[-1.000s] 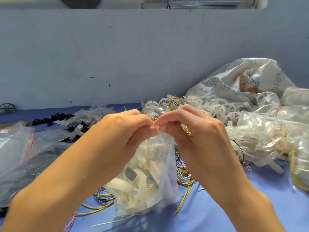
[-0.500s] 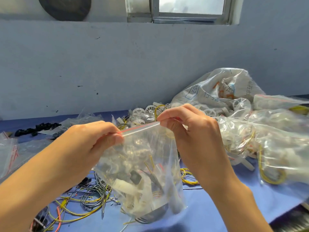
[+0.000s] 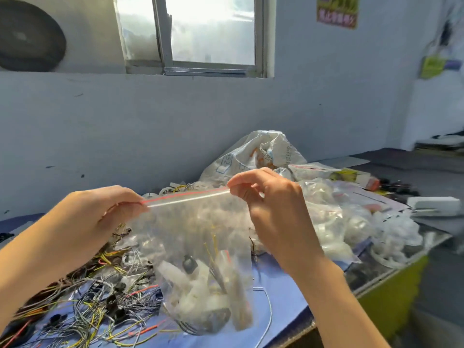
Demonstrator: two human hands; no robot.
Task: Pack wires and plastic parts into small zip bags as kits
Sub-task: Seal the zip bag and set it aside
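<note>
A clear zip bag [image 3: 200, 247] with a red strip along its top hangs in the air above the blue table [image 3: 283, 292]. White plastic parts, a black piece and thin wires lie at its bottom. My left hand [image 3: 95, 222] pinches the left end of the zip strip. My right hand [image 3: 273, 207] pinches the right end. The strip is stretched straight between them.
A tangle of loose coloured wires [image 3: 82, 302] covers the table on the left. Filled clear bags [image 3: 331, 217] and a large white sack [image 3: 261, 156] are heaped at the right and back. The table edge [image 3: 376, 285] drops off on the right.
My hands have slid apart along the zip strip, from touching in the middle to its two ends. The bag has risen, and the view has lifted and turned right.
</note>
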